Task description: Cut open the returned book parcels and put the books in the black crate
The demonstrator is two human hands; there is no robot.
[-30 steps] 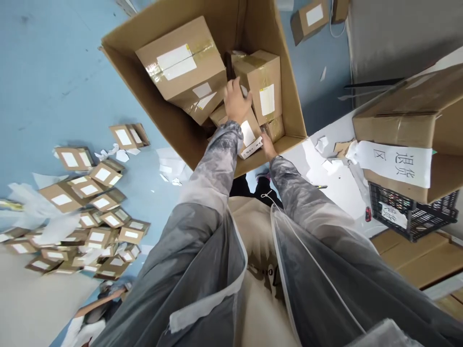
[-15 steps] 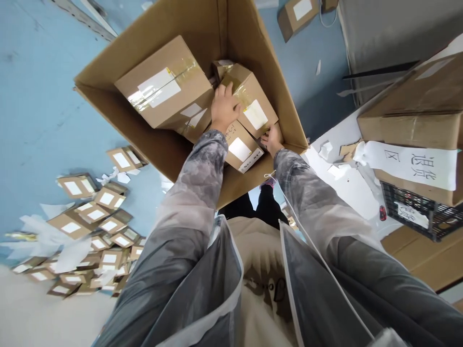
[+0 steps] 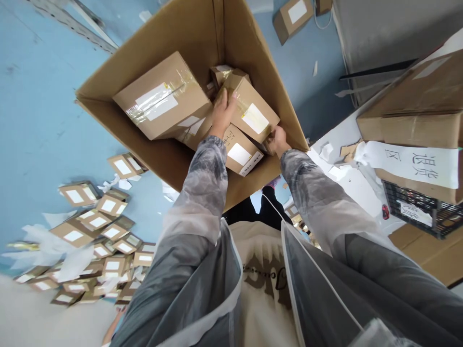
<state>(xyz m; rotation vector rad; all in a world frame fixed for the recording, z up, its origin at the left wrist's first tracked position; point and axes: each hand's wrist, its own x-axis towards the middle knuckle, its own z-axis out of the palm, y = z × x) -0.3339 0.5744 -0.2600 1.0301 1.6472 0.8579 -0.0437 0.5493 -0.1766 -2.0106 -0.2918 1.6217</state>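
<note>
Loose white sheets (image 3: 74,262) hide part of a pile of small brown cardboard cartons with white labels (image 3: 113,266) at left, while the bottom edge cuts off another person's bare forearm (image 3: 113,326). The top edge crops a large open brown cardboard box (image 3: 193,36); inside, I see a wide, taped brown cardboard carton (image 3: 164,96). To its right, the left hand (image 3: 223,114) lies half open against a tape-banded, white-labelled brown carton (image 3: 258,101), which sits in the box's right half and overlaps a smaller handwritten brown carton (image 3: 240,153). The right hand (image 3: 278,140) curls at the banded carton's lower corner, fingertips partly hidden; I cannot tell how firmly either hand grips. Compared with half a second ago, the left fingers are less splayed and the right ones more curled. A second ago, the left hand covered part of the handwritten carton.
</note>
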